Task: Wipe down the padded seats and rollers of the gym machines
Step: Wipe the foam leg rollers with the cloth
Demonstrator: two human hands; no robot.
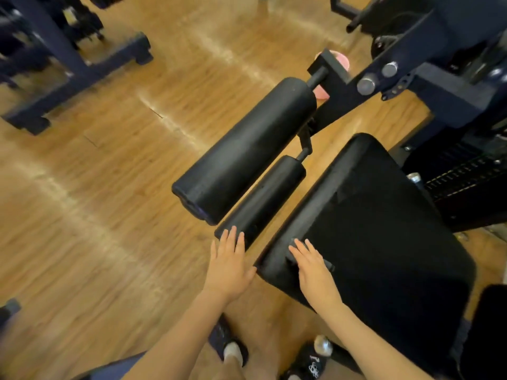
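Fingers of both hands were straight — gripping nothing. Right hand (311, 267) lay flat on the padded seat (384, 231) near its front edge, over a dark strip, poss. a cloth. Left hand (229, 266) touched the small roller (263, 198) beside the seat — big roller (244, 149) just beyond.

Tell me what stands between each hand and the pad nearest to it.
Nothing visible. The left hand reaches with straight fingers to the near end of the smaller roller; the right hand lies flat on the seat pad. No cloth shows under either.
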